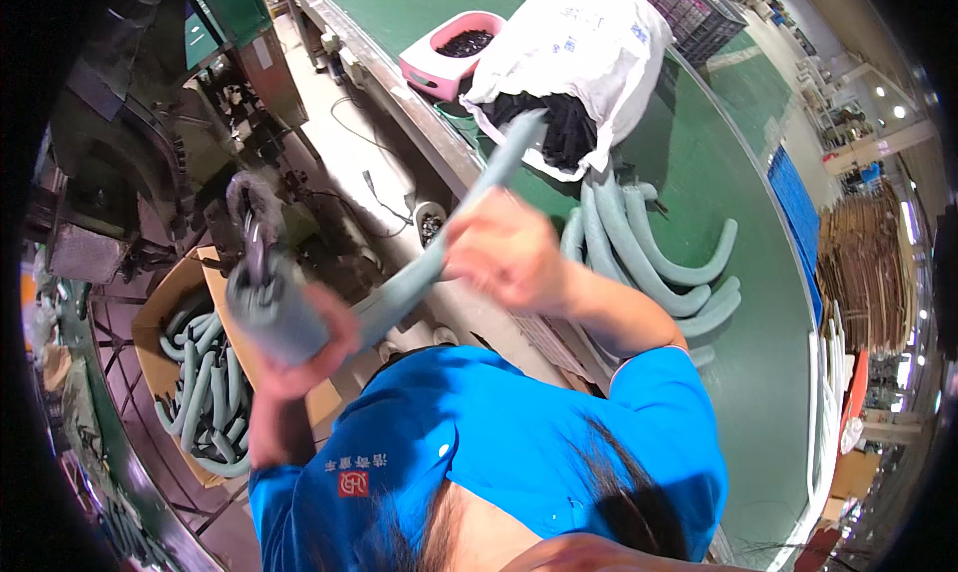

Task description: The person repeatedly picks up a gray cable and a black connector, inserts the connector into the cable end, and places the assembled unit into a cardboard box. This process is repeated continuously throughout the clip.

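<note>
My left hand (pixel 317 344), blurred by motion, is wrapped around a grey cylindrical tool (pixel 274 312). Metal fittings and a looped hose or cord rise from the tool's top. My right hand (pixel 509 253) is closed on a curved tube (pixel 409 290) with a grey-green foam-like cover. The tube slants from the white sack down toward my left hand, where its lower end is hidden. Several similar curved tubes (pixel 609 233) lie on the green table to the right of my right hand.
On the green table (pixel 758 372) stand a white sack (pixel 589 53) of black pieces, a pink bin (pixel 439 78) of small dark parts and a dark crate (pixel 689 18). A cardboard box (pixel 165 302) full of grey-green tubes sits at left, below dark machinery (pixel 130 163).
</note>
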